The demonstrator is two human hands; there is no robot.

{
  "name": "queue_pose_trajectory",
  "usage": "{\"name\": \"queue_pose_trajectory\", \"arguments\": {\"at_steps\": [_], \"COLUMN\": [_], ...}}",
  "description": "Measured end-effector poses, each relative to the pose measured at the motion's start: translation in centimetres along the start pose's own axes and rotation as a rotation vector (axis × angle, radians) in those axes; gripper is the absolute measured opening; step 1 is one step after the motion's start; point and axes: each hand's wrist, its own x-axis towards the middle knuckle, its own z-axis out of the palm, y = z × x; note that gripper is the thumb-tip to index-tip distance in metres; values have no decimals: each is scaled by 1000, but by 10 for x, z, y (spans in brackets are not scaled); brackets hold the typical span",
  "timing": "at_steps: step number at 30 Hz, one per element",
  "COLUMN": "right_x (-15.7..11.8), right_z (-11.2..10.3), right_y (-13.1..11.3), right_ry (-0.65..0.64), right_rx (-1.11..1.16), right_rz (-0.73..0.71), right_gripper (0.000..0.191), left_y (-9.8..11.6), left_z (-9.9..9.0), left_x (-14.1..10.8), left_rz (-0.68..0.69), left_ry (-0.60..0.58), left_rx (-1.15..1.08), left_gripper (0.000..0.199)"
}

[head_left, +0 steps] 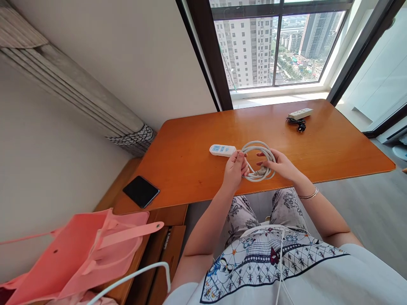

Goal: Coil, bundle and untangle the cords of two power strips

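Note:
A white power strip (222,150) with blue-marked sockets lies on the wooden table, just left of my hands. Its pale cord (257,144) is wound into a round coil. My left hand (235,169) pinches the coil's left side, close to where the cord leaves the strip. On the opposite side, my right hand (280,164) has its fingers curled around the loops. The plug (262,171) shows at the lower right part of the coil, partly behind the loops.
At the table's (190,140) far right lies another power strip (300,113) with a black cord (297,123). A black tablet (141,191) rests near the left corner. A pink bag (82,250) stands at lower left; a window (276,51) is beyond the table.

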Motion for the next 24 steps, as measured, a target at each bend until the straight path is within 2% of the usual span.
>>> {"name": "queue_pose_trajectory", "arguments": {"at_steps": [6,11,16,22,24], "right_x": [0,-4,-9,-13,-11], "right_z": [0,6,3,0,1], "right_y": [9,4,0,5,7], "right_ry": [91,-14,-151,-207,-188], "right_rx": [-86,11,85,162,182], "right_rz": [-13,-58,-64,-53,-23], "right_gripper": [33,35,46,55,56], "left_y": [-13,-15,-3,9,6], "left_z": [2,-10,-17,-18,-16], "left_x": [2,14,21,27,26], "left_rz": [109,194,108,-50,-101], "left_ry": [100,83,-33,-181,-179], "left_rx": [79,234,236,105,34], "left_gripper": [40,36,41,47,47]}}
